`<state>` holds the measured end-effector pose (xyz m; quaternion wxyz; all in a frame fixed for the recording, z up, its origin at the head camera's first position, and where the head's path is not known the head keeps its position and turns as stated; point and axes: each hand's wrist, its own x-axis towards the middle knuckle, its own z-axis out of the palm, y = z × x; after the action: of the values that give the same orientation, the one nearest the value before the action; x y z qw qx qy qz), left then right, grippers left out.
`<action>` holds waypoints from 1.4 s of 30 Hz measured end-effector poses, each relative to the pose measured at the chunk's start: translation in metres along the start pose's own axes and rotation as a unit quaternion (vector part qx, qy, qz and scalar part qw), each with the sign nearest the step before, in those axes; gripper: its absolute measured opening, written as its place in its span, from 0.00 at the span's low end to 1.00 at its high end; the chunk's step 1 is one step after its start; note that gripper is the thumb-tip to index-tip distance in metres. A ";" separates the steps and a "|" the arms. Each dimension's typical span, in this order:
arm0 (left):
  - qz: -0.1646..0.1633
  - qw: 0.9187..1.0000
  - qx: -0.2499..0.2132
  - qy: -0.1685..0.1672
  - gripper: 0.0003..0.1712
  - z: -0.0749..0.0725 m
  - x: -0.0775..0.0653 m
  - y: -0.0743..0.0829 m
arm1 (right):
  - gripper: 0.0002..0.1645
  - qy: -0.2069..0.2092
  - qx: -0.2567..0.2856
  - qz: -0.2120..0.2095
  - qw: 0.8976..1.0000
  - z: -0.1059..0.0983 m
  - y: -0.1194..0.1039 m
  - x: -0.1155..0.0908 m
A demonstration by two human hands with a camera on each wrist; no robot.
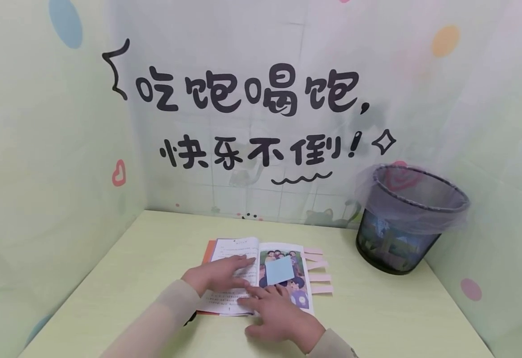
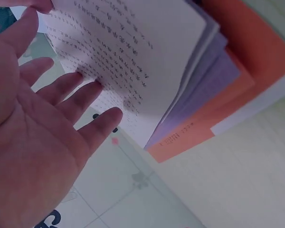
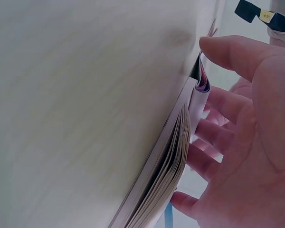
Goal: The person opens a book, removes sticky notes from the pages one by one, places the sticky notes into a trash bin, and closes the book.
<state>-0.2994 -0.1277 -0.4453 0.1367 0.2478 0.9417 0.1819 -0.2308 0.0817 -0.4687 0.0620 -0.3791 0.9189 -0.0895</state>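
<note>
An open book (image 1: 225, 304) lies on the table, printed text on its left page and a coloured picture (image 1: 300, 291) on its right page. My left hand (image 1: 218, 273) rests on the text page with fingers extended toward the spine; the left wrist view shows its fingertips (image 2: 115, 114) against the page. Lower down, my right hand (image 1: 276, 312) lies across the spine area and the right page's lower part, fingers spread. In the right wrist view, the book's page edges (image 3: 168, 175) run beside that hand. A light blue square of paper (image 1: 280, 270) lies over the picture.
Several pink paper tabs (image 1: 320, 278) stick out past the book's right edge. An orange cover (image 2: 251, 28) shows beyond the left page. A dark waste bin (image 1: 395, 241) with a translucent liner stands at the table's back right. Printed fabric walls (image 1: 252, 44) enclose the table (image 1: 162, 238).
</note>
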 end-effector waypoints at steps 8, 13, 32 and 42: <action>-0.033 0.999 0.022 -0.015 0.36 0.003 0.005 0.001 | 0.35 0.000 0.006 -0.001 1.000 -0.002 -0.002 0.000; -0.044 0.998 0.043 -0.009 0.39 0.004 0.010 0.005 | 0.35 0.007 0.005 0.000 1.000 -0.003 -0.004 -0.001; -0.067 0.997 0.044 -0.013 0.51 0.004 0.014 0.011 | 0.13 0.177 0.089 0.145 0.969 -0.036 0.028 -0.001; -0.073 0.997 0.036 -0.006 0.58 0.006 0.017 0.014 | 0.32 0.146 0.125 0.350 0.917 -0.031 0.056 -0.001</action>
<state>-0.3055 -0.1063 -0.4482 0.1465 0.1846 0.9623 0.1361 -0.2743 0.1251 -0.4508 0.0014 -0.0053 0.9730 -0.2306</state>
